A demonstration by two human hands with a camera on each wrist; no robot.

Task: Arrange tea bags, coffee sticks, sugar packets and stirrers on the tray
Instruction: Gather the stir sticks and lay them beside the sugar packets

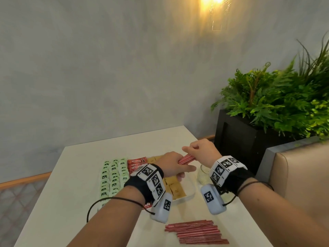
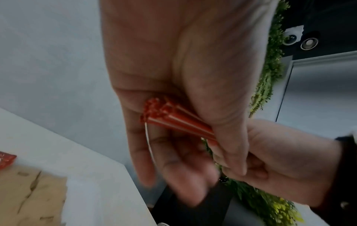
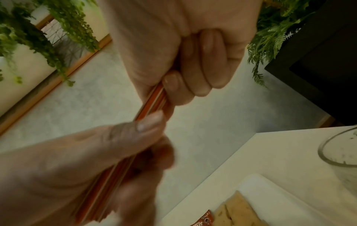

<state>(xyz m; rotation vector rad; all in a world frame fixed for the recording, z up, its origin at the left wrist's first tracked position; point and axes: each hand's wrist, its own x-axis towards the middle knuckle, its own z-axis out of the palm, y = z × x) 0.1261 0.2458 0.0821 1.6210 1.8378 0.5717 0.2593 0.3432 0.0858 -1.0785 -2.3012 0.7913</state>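
Observation:
Both hands hold one bundle of red stirrers (image 1: 186,159) in the air above the white tray (image 1: 191,193). My left hand (image 1: 178,168) grips the bundle's near end, fingers curled under it (image 2: 173,119). My right hand (image 1: 194,148) is closed round the far end (image 3: 154,100). On the tray lie rows of green tea bags (image 1: 114,173), red coffee sticks (image 1: 136,163) and brown sugar packets (image 1: 175,189). My left wrist hides part of the coffee sticks and sugar packets.
A loose pile of red stirrers (image 1: 195,231) lies on the white table near its front edge. A small glass (image 1: 204,173) stands right of the tray. A black planter with ferns (image 1: 249,136) and a beige seat back (image 1: 299,175) flank the table's right side.

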